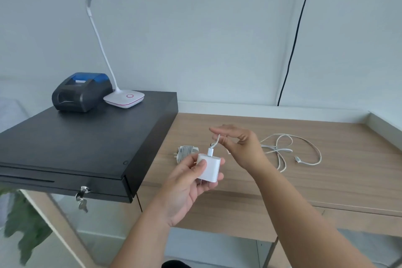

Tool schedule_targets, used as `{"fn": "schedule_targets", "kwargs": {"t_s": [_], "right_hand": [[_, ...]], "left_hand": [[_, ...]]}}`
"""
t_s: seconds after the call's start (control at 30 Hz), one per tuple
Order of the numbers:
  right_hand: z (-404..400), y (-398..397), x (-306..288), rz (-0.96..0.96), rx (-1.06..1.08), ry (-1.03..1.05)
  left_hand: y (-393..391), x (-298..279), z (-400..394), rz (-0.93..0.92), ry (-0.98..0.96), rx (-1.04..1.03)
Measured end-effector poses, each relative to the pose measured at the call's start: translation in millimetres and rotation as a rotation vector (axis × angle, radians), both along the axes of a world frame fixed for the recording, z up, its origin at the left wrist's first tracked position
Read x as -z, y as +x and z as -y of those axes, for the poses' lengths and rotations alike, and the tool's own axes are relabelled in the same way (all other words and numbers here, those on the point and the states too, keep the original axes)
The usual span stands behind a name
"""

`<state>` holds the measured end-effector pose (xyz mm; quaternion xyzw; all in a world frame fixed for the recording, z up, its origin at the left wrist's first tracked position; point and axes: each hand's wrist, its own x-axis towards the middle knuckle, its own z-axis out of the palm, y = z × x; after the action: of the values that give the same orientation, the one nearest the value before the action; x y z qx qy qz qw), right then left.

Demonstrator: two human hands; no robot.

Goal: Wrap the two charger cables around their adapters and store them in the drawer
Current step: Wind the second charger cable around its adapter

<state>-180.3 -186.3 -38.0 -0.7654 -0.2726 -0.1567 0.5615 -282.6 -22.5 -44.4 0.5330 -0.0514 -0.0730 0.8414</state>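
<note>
My left hand (187,183) holds a white square adapter (209,167) above the wooden desk (304,180). Its white cable (289,150) is plugged in at the top; my right hand (239,143) pinches it just above the plug. The rest of that cable lies in loose loops on the desk to the right. A second adapter (186,152), with its cable wound around it, rests on the desk behind my left hand. The black cash drawer (76,143) on the left is closed, keys (82,199) hanging from its lock.
A dark receipt printer (81,91) and a white desk lamp base (124,98) stand on the cash drawer's top. A black cord (291,50) runs down the wall behind the desk. A green plant (24,224) sits low at the left.
</note>
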Motion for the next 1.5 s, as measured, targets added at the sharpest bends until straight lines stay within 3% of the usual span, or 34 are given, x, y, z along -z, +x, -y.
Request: {"fn": "schedule_targets", "kwargs": {"t_s": [0.13,0.27,0.47,0.6,0.73,0.93,1.07,1.23,1.33,1.5], "right_hand": [[16.7,-3.7,-17.4,-0.244,-0.158,0.199],[40.2,-11.5,-26.6,-0.328,-0.181,0.213],[72.9,-11.8,-38.9,-0.085,0.014,-0.135],[75.5,-18.1,-54.3,0.007,-0.023,-0.215],[81.0,-17.1,-61.3,-0.056,-0.011,-0.239],[80.4,-20.1,-44.7,-0.241,-0.136,-0.192],[69.7,-28.3,-32.4,-0.242,-0.198,-0.123],[53.5,-32.8,-15.5,-0.176,-0.112,-0.1],[47.5,-40.4,-4.0,-0.141,-0.018,-0.218],[52.7,-45.2,6.3,0.007,0.126,-0.444]], "left_hand": [[2.6,4.2,-3.5,0.036,-0.061,0.059],[8.9,0.5,3.7,0.142,0.03,-0.108],[21.0,11.0,14.5,0.246,0.499,-0.478],[20.9,13.6,27.8,0.299,0.556,-0.422],[13.2,7.0,37.2,0.328,0.499,-0.213],[6.5,-7.2,41.0,0.32,0.248,-0.109],[9.1,-10.1,46.5,0.281,0.091,-0.057],[22.7,-16.6,53.4,0.15,-0.094,-0.147],[32.3,-23.2,59.0,0.112,-0.172,-0.241],[49.4,-23.3,62.0,0.091,-0.046,-0.408]]}}
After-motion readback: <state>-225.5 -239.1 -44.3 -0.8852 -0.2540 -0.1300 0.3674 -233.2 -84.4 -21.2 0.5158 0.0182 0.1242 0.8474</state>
